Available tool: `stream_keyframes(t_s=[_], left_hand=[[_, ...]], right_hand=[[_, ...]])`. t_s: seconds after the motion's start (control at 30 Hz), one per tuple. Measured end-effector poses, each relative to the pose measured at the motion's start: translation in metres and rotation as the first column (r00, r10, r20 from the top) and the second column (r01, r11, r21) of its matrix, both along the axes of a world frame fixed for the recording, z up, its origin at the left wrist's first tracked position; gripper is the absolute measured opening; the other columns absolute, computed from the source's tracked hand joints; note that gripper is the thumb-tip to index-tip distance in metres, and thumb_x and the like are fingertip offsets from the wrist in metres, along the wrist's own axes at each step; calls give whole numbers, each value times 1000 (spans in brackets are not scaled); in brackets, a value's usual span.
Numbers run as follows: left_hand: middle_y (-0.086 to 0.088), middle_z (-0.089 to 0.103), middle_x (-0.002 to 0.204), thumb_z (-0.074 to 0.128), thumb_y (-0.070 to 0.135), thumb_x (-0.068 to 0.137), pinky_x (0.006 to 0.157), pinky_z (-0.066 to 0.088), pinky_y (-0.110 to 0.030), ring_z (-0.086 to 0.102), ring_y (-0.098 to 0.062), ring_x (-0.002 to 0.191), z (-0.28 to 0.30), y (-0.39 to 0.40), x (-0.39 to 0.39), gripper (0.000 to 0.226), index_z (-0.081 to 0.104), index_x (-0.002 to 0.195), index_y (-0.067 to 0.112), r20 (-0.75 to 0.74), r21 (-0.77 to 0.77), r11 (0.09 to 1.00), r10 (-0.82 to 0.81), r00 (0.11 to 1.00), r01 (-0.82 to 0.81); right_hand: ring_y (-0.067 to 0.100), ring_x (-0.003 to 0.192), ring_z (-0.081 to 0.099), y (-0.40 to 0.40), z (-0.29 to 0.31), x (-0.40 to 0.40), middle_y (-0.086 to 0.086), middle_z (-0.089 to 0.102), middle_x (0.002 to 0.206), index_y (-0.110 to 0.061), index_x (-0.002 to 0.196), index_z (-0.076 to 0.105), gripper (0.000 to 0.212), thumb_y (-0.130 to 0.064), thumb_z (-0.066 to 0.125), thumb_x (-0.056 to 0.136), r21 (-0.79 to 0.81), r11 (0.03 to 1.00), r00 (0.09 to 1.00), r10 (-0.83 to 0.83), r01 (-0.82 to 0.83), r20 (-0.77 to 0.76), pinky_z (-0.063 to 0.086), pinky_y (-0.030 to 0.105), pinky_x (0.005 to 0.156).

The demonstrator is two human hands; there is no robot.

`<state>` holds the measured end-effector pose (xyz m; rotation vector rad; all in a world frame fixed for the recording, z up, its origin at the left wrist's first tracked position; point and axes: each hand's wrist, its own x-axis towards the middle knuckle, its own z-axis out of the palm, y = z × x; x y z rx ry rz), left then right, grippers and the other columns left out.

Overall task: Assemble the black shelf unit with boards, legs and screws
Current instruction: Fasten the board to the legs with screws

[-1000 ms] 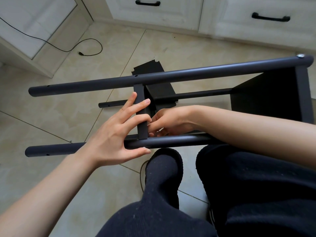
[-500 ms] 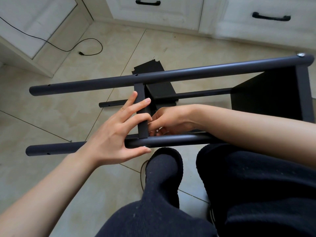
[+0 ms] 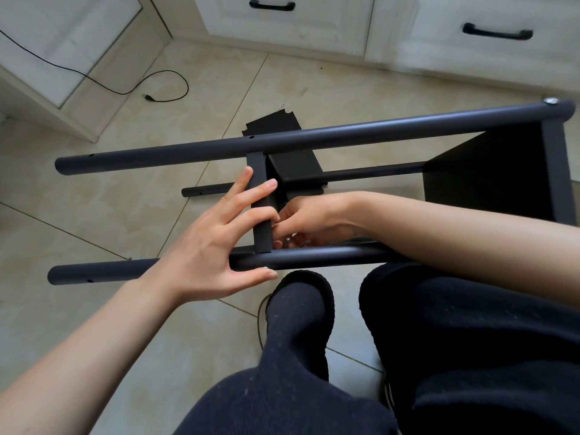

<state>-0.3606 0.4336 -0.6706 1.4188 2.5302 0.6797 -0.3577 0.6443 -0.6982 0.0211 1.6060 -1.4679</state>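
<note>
The black shelf frame lies on its side across my lap. Its far leg (image 3: 376,133) and near leg (image 3: 103,273) run left to right, and a third leg (image 3: 370,172) lies lower between them. An end board (image 3: 486,183) sits at the right, with a screw head (image 3: 550,101) on the far leg there. The middle board's edge (image 3: 258,171) spans the two upper legs. My left hand (image 3: 207,249) presses straight fingers on that edge, its thumb under the near leg. My right hand (image 3: 314,219) reaches in behind the board and pinches a small metal screw (image 3: 287,239) by the near leg.
The beige tiled floor (image 3: 94,199) is bounded by white cabinets (image 3: 282,23) with black handles at the back and left. A black cable (image 3: 157,95) trails on the tiles at upper left. A black notched panel (image 3: 273,122) shows beyond the far leg. My dark-trousered knees (image 3: 298,324) are under the frame.
The fingers of my right hand have shifted slightly at the joint. My left hand and the frame have stayed where they were.
</note>
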Motion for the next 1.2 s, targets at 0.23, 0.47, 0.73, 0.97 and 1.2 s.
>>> stream_keyframes(t_s=[0.23, 0.47, 0.73, 0.97, 1.2], left_hand=[[4, 26, 166, 68, 58, 83, 116, 30, -39, 6, -25, 157, 1, 1, 0, 62, 56, 130, 19, -2, 7, 1000, -2, 1000, 2], [4, 26, 165, 68, 57, 83, 117, 27, -34, 5, -23, 157, 3, 0, 0, 61, 58, 128, 18, 2, -10, 1000, 6, 1000, -6], [2, 27, 165, 69, 57, 83, 116, 29, -32, 6, -24, 157, 3, 1, 0, 62, 59, 128, 16, -1, -3, 1000, 5, 1000, -5], [3, 27, 165, 70, 56, 82, 119, 27, -29, 6, -23, 157, 3, 0, 3, 62, 60, 128, 15, 5, -3, 1000, 13, 1000, -13], [2, 27, 165, 70, 56, 82, 121, 19, -20, 5, -23, 157, 3, 0, 3, 63, 60, 129, 15, 9, -15, 1000, 16, 1000, -16]], right_hand=[[6, 51, 49, 7, 1, -1, -6, 57, 61, -14, 71, 66, 24, -22, 63, 94, 28, 999, 1000, 30, -30, 0, 39, 15, 44], [7, 57, 51, 5, -1, -3, -5, 60, 64, -16, 68, 64, 25, -18, 61, 93, -2, 1000, 1000, 10, -10, 27, 39, 20, 54], [11, 58, 50, 1, 0, 0, 0, 58, 66, -10, 76, 61, 18, -14, 61, 94, 15, 1000, 1000, -6, 6, 9, 41, 22, 58], [7, 54, 51, 4, 0, 1, -6, 61, 60, -15, 71, 65, 28, -26, 60, 96, 56, 998, 1000, 15, -14, -4, 40, 19, 52], [11, 60, 51, 4, -4, 0, -1, 61, 65, -12, 73, 64, 21, -11, 60, 94, -44, 999, 1000, -2, 3, 14, 40, 23, 61]])
